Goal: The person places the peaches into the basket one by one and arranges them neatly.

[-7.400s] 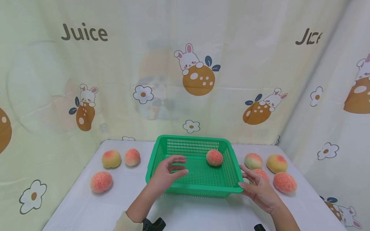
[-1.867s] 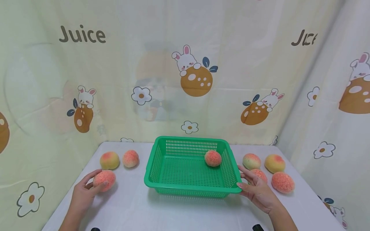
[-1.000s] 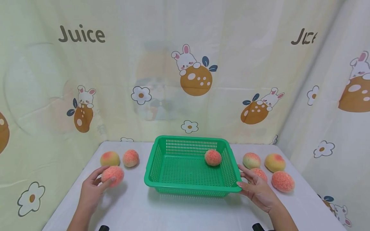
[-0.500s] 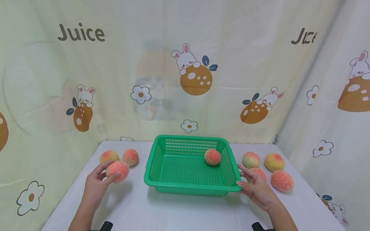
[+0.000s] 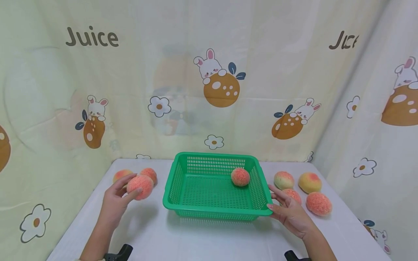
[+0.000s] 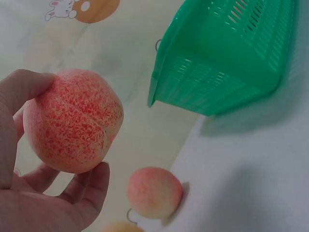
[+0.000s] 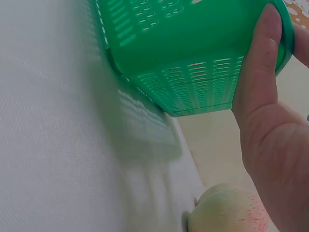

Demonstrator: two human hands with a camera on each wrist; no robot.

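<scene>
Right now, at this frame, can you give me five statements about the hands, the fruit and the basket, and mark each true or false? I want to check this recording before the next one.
1. The left hand holds a pink fruit above the table. True.
2. The right hand grips the green basket by its rim. True.
3. The basket has no fruit in it. False: another pink fruit lies inside.
4. Four fruits lie to the right of the basket. True, though the right hand partly hides one.
5. The held fruit is over the basket. False: it is left of the basket, apart from it.
</scene>
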